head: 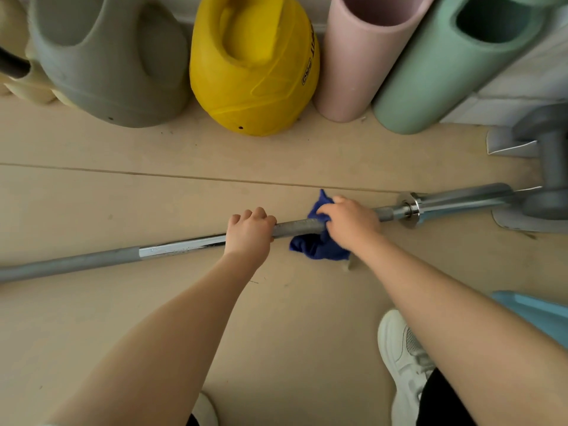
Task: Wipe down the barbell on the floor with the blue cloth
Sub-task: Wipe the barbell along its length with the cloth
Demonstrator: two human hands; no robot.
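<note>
A long steel barbell [172, 249] lies on the pale wooden floor, running from the lower left to the right, where its sleeve [461, 199] ends beside a grey stand. My left hand [249, 230] grips the shaft near its middle, fingers curled over the top. Just to the right, my right hand [350, 222] holds the dark blue cloth [319, 244] wrapped around the knurled part of the shaft. Loose cloth hangs below the bar and a corner sticks up behind my fingers.
Along the wall stand a grey kettlebell-shaped weight [107, 63], a yellow one [252, 66], a pink foam roller [359, 56] and a green roller [445, 66]. A grey metal stand [547, 179] sits at the right. My white shoe [399, 364] and a light blue object [538, 315] are lower right.
</note>
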